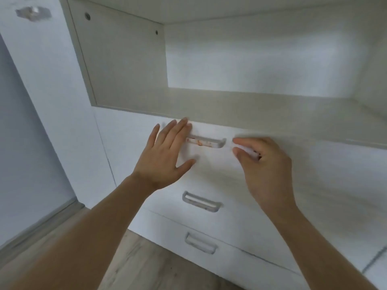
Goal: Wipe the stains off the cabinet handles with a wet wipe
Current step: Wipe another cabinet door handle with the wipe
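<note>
The top drawer's handle (206, 141) is a pale bar with reddish-brown stains along it. My left hand (167, 155) lies flat with straight, spread fingers over the drawer front, its fingertips covering the handle's left end. My right hand (263, 164) hovers just right of the handle, fingers curled round a small white wet wipe (249, 150), mostly hidden in the hand. Two more handles sit below: the middle one (202, 201) and the lowest one (200, 243), both pale with no clear stains.
An open white shelf niche (230, 59) sits above the drawers, its front ledge (272, 122) jutting over the top drawer. A white cabinet side panel (62, 91) stands at left, a wall and baseboard beyond. Wood floor (136, 258) lies below.
</note>
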